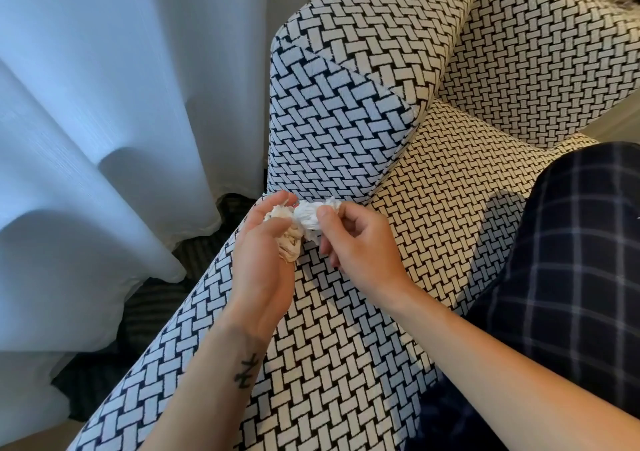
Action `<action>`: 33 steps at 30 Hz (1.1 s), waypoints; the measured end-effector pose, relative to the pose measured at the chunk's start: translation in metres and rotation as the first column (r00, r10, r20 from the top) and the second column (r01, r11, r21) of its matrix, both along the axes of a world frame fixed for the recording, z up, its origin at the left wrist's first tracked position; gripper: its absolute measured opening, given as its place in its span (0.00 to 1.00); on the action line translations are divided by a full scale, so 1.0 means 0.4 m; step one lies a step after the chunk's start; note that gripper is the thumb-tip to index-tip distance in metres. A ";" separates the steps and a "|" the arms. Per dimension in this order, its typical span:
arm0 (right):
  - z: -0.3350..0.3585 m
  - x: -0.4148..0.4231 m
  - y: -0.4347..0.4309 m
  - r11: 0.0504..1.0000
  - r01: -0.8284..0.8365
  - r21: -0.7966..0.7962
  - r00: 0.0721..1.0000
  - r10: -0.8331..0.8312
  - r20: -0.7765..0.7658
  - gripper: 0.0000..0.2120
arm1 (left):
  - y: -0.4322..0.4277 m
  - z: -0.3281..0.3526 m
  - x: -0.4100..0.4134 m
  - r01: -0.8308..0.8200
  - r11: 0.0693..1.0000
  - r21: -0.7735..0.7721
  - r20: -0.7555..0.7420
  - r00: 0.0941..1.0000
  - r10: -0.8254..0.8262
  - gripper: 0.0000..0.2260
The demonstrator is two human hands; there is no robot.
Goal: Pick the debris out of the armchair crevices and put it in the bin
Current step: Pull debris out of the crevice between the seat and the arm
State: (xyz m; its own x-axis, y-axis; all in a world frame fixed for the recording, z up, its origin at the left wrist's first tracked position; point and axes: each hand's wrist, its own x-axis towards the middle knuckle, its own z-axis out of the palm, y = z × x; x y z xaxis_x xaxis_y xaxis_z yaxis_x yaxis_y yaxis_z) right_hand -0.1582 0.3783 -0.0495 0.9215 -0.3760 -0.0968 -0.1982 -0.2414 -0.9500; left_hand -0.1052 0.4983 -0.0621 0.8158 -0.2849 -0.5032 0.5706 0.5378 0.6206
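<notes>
White curtain [86, 104] hangs left, plaid trouser leg [571, 260] right. Over the armchair [346, 121] arm, left hand [263, 270] grips cream crumpled tissue [289, 244]; right hand [360, 253] pinches white wad [311, 220].

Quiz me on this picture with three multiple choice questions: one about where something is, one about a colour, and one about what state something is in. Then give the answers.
1. Where is the white paper wad?
A. on the floor
B. pinched in the right hand
C. on the person's lap

2. What colour is the curtain?
A. white
B. red
C. green

3. What state is the cream wad in the left hand in?
A. a flat sheet
B. neatly folded
C. crumpled

Answers:
1. B, the thumb and fingers of the right hand grip the wad above the armchair.
2. A, the curtain hangs pale white beside the chair.
3. C, it is scrunched and wrinkled, and the left hand is cupped around it.
</notes>
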 end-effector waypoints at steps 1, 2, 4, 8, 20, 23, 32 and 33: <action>-0.002 0.004 0.001 1.000 -0.027 -0.009 0.999 0.027 -0.020 0.14 | -0.002 0.001 -0.001 0.009 1.000 -0.012 -0.004 1.000 -0.009 0.15; -0.004 0.009 0.002 0.998 -0.051 -0.024 0.998 0.050 -0.044 0.15 | -0.005 0.004 -0.002 0.020 0.999 -0.033 -0.009 1.000 -0.020 0.14; -0.008 0.017 0.005 0.995 -0.083 -0.062 0.993 0.078 -0.089 0.15 | -0.009 0.011 -0.004 0.028 0.996 -0.081 -0.032 0.999 -0.031 0.12; -0.007 0.021 0.007 0.993 -0.060 -0.102 0.994 0.050 -0.100 0.09 | -0.020 0.012 -0.009 0.041 0.994 -0.102 -0.013 0.999 -0.043 0.14; 0.112 -0.117 -0.161 0.988 -0.147 -0.041 0.986 0.143 -0.086 0.10 | -0.172 0.071 -0.158 0.063 0.990 -0.126 0.081 0.995 -0.053 0.16; 0.170 -0.170 -0.226 1.000 -0.020 0.018 0.999 0.019 0.036 0.09 | -0.268 0.136 -0.191 0.111 0.991 -0.076 0.172 0.980 -0.096 0.18; 0.263 -0.277 -0.476 0.917 0.289 0.273 0.923 -0.343 0.176 0.05 | -0.561 0.335 -0.240 0.322 0.920 -0.221 0.161 0.943 -0.291 0.23; 0.270 -0.285 -0.498 0.909 0.317 0.270 0.911 -0.371 0.178 0.06 | -0.589 0.347 -0.244 0.337 0.913 -0.230 0.158 0.939 -0.307 0.24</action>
